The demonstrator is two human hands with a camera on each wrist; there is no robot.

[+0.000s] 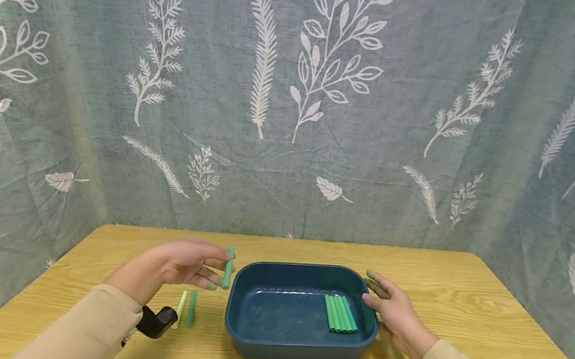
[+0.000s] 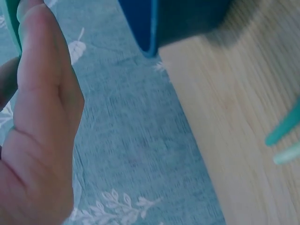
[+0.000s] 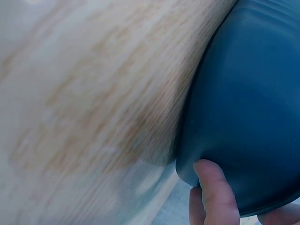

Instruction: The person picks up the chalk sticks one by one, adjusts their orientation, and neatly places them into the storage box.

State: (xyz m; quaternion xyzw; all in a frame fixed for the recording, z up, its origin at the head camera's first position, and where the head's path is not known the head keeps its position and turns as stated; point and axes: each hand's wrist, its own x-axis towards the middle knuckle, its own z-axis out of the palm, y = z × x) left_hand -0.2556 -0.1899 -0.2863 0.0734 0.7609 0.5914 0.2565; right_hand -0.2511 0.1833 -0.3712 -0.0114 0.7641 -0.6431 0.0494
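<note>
My left hand (image 1: 189,263) is raised left of the dark blue tub (image 1: 275,351), pinching a slim green stick (image 1: 228,268) upright between thumb and fingers. In the left wrist view only part of that stick shows, at the upper left edge. At the tub's right end, my right hand (image 1: 396,314) holds the rim, thumb over the edge. The right wrist view has its fingers (image 3: 216,194) against the outer wall. Inside the tub, several green sticks (image 1: 337,314) lie side by side near the right end; the rightmost is more bluish.
Two more sticks lie on the wooden table (image 1: 462,315) left of the tub: a pale yellow-green stick (image 1: 179,310) and a darker green stick (image 1: 191,308). A patterned grey-green curtain (image 1: 276,190) hangs behind the table and along both sides.
</note>
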